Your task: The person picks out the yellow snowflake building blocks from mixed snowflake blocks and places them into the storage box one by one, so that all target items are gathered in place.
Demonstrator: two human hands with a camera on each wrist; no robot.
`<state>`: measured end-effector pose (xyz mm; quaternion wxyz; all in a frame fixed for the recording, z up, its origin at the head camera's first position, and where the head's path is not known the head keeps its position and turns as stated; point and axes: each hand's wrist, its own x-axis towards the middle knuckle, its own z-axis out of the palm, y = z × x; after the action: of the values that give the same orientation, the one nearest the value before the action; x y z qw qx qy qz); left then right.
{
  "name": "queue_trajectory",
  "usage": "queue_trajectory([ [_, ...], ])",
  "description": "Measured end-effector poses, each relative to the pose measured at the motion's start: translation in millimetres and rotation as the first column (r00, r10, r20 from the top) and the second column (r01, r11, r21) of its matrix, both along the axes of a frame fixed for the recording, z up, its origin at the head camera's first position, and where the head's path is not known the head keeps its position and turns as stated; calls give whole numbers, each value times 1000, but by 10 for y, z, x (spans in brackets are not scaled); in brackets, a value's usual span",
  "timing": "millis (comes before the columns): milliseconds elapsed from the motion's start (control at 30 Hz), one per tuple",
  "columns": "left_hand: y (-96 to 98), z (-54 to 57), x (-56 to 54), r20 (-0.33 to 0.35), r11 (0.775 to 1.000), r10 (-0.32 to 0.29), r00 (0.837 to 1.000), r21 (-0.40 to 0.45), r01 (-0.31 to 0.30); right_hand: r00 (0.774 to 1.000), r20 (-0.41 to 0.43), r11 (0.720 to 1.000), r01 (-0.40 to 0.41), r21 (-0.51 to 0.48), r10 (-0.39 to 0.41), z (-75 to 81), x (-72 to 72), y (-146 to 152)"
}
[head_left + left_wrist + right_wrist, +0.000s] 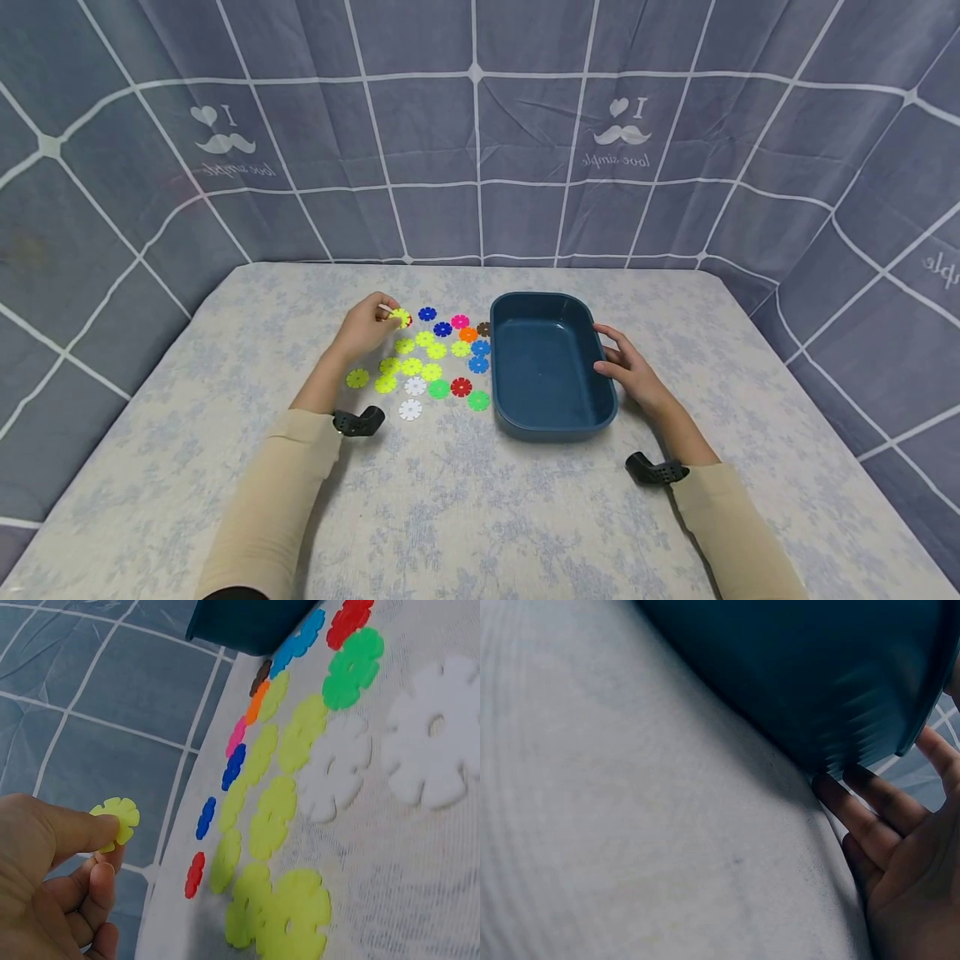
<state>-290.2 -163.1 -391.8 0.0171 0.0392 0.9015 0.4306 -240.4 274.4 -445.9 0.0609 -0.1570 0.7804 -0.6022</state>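
My left hand (365, 327) pinches a yellow interlocking snowflake disc (120, 819) between thumb and fingers, raised over the far left of the scattered discs. A red disc (195, 875) lies on the table beside the group; in the head view the held disc mostly covers it. To the right of the discs stands a deep dark-blue plastic bin (555, 425), its visible inside bare. My right hand (632, 375) holds the bin's right wall, thumb over the rim. In the right wrist view, its fingertips (829, 787) touch the outer side low down.
Several loose discs lie flat left of the bin: yellow (411, 367), white (410, 409), green (438, 389), light blue (478, 364), dark blue (427, 313), pink (460, 322), orange (468, 334) and brown (483, 329). A patterned cloth covers the table (450, 508). Grey-blue curtains (420, 217) surround it.
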Motion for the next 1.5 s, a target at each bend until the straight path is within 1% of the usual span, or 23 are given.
queue_trajectory([
  [333,137,53,-32,-23,998,-56,998,10,57,1000,-4,1000,-8,-9,8,-8,-9,3],
  [700,299,114,-61,-44,995,-96,994,15,97,1000,-8,1000,3,7,-3,-10,-4,0],
  [800,353,129,-60,-47,994,-104,993,9,104,1000,-2,1000,4,-1,-4,-14,-6,1],
  [900,399,121,-74,-46,994,-108,993,5,108,1000,-2,1000,-4,-4,4,-10,-1,4],
  [1033,457,125,-88,-45,992,-123,991,19,124,1000,4,1000,-6,-7,6,-5,6,5],
  [1233,577,179,-91,-46,987,-151,987,46,153,1000,12,1000,-6,-11,6,-15,7,13],
  [1500,721,228,-81,-54,986,-161,985,38,163,1000,1,1000,-9,-8,9,-11,-6,8],
])
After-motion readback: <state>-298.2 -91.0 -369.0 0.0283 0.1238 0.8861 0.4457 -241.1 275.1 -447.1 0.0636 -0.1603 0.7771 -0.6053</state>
